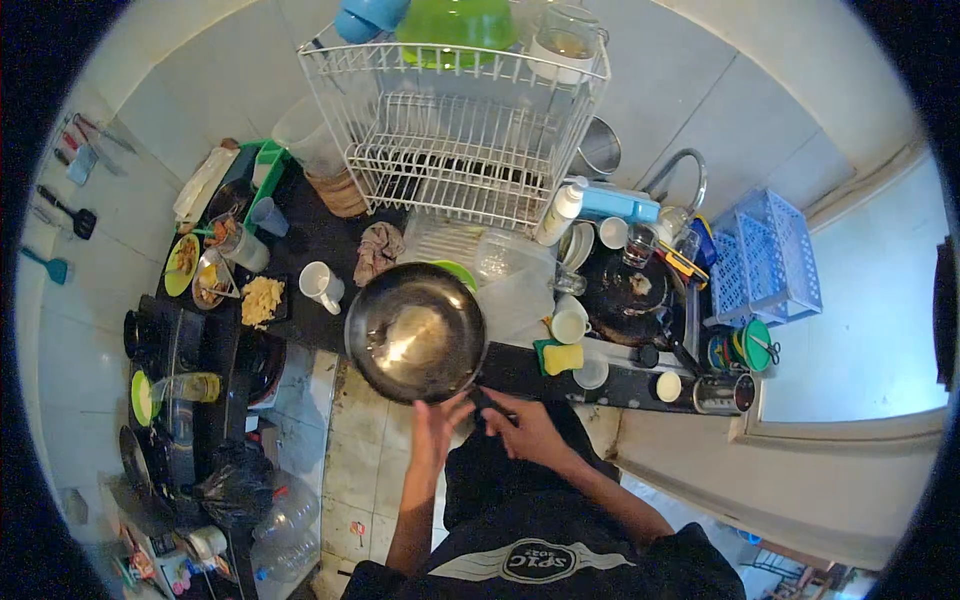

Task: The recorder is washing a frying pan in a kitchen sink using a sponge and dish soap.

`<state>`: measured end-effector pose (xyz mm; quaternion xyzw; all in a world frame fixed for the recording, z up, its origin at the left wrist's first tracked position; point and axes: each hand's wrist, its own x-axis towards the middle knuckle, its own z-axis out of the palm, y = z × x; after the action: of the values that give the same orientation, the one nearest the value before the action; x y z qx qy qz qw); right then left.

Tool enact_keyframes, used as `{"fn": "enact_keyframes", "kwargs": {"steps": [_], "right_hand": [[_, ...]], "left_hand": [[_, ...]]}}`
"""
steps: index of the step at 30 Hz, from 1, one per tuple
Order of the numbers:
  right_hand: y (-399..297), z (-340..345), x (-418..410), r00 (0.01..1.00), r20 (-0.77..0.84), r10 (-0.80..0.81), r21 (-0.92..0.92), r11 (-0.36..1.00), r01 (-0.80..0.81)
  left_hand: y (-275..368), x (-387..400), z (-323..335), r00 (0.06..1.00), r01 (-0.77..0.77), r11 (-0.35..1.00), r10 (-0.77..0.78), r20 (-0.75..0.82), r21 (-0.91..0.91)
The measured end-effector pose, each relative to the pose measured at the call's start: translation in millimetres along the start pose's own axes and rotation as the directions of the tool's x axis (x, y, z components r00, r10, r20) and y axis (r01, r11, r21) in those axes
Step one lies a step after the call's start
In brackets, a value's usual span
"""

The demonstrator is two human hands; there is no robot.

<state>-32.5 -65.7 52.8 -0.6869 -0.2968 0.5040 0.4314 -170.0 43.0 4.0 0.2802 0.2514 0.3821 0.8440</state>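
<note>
A dark frying pan [416,337] with a shiny, worn inner base is held out in front of me, over the counter's front edge. My right hand [525,431] is closed around its black handle [487,403]. My left hand [436,431] is at the near rim by the handle joint, fingers spread; whether it grips the rim cannot be made out. Behind the pan, part of a green dish [457,274] shows. A crumpled cloth [379,253] and a white mug [321,286] are to the pan's left.
A white wire dish rack [450,150] stands at the back. On the right, a sink holds a black pan [626,300] and dishes, with a sponge [562,358] and cup [570,324] beside it. Chopped food [262,301] and a stove [191,360] are left.
</note>
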Motion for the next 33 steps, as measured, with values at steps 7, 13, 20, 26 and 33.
{"fn": "enact_keyframes", "kwargs": {"steps": [7,13,20,26,33], "right_hand": [[26.4,0.0,23.3,0.940,0.262,-0.217,-0.165,0.950,0.265],[112.9,-104.7,72.7,0.924,0.134,-0.359,-0.934,0.265,0.238],[135.6,-126.6,104.8,0.953,0.234,-0.193,-0.957,0.128,0.261],[85.9,-123.2,119.5,0.836,0.084,-0.543,-0.773,0.493,0.398],[-23.2,-48.6,191.8,0.826,-0.100,-0.555,-0.428,0.773,0.468]], "left_hand": [[-15.2,-18.6,7.2,0.942,0.071,0.988,-0.022,-0.334,0.134],[11.2,-23.1,-28.5,0.908,0.053,0.991,0.004,-0.419,0.124],[31.0,-34.9,-48.6,0.894,0.122,0.978,-0.033,-0.448,0.171],[18.8,-46.3,-52.0,0.890,0.151,0.971,-0.053,-0.453,0.185],[-2.9,-51.1,-67.4,0.882,0.165,0.973,-0.073,-0.465,0.161]]}}
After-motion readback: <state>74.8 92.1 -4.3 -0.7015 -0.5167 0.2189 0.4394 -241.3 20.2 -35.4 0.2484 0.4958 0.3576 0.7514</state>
